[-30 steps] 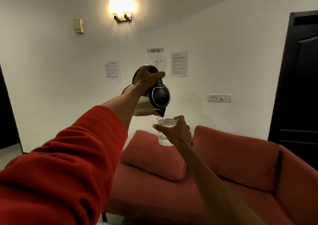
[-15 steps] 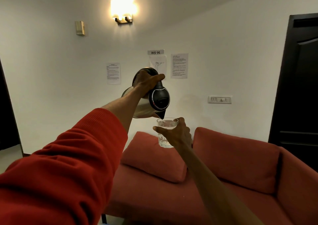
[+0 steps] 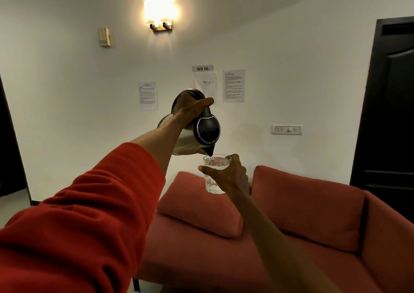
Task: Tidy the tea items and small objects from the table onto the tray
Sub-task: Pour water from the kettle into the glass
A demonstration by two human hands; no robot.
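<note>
head view: your left hand (image 3: 190, 110) grips tilted kettle (image 3: 201, 133), spout over glass (image 3: 215, 173) your right hand (image 3: 227, 177) holds.

Beyond our hands stands a white wall (image 3: 67, 91) with a lit wall lamp (image 3: 160, 13) high above them and a small wooden box (image 3: 104, 37) to its left. Printed sheets hang behind them, one labelled "WS 06" (image 3: 202, 68). To their right we see a switch plate (image 3: 286, 129) and a dark door (image 3: 389, 102). Below them sits a red sofa (image 3: 313, 214) with a loose cushion (image 3: 197, 205).
</note>
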